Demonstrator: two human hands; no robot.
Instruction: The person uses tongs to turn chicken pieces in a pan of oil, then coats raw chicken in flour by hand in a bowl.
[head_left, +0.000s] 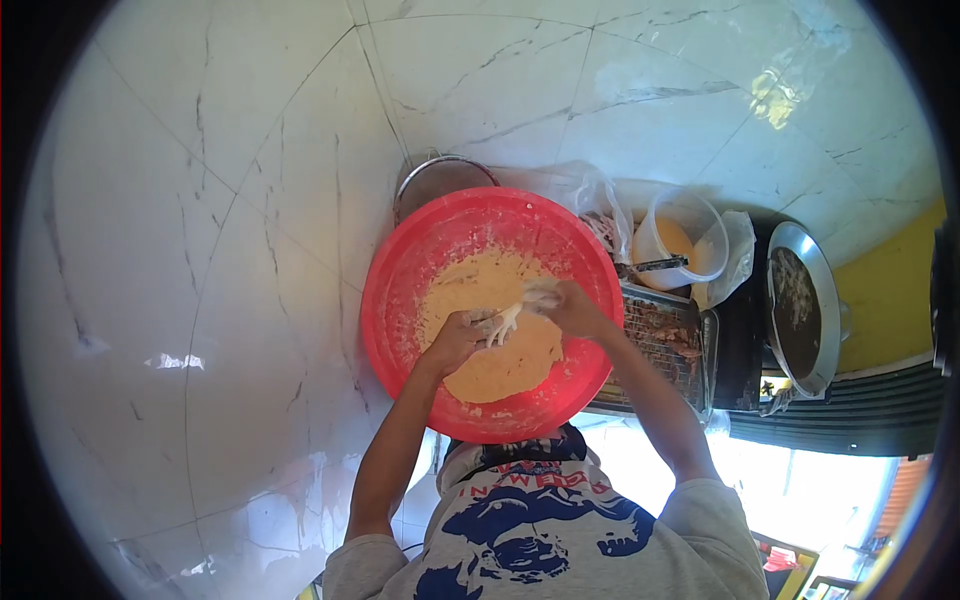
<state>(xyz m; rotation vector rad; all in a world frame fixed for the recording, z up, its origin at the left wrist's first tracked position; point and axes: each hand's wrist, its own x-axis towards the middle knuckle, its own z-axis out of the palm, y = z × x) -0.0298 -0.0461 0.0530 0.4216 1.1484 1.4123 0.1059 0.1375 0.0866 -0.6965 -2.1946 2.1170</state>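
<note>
A wide red basin (pixel 393 290) stands in front of my body, with pale orange flour (pixel 505 370) spread over its bottom. Above the flour I hold a whitish piece with thin, finger-like strands (pixel 507 323); its exact kind cannot be made out. My left hand (pixel 462 338) closes on its left side with bent fingers. On its upper right side is my right hand (pixel 565 307), fingers curled and dusted with flour. Both hands are over the middle of the basin, apart from its rim.
Right of the basin, a wire rack (pixel 655 335) carries browned pieces. Behind it stand a clear tub (pixel 712 245) of orange liquid and a plastic bag (pixel 603 205) with pale pieces. A pan (pixel 822 340) of dark oil is farther right. Marbled tile wall (pixel 500 90) rises behind.
</note>
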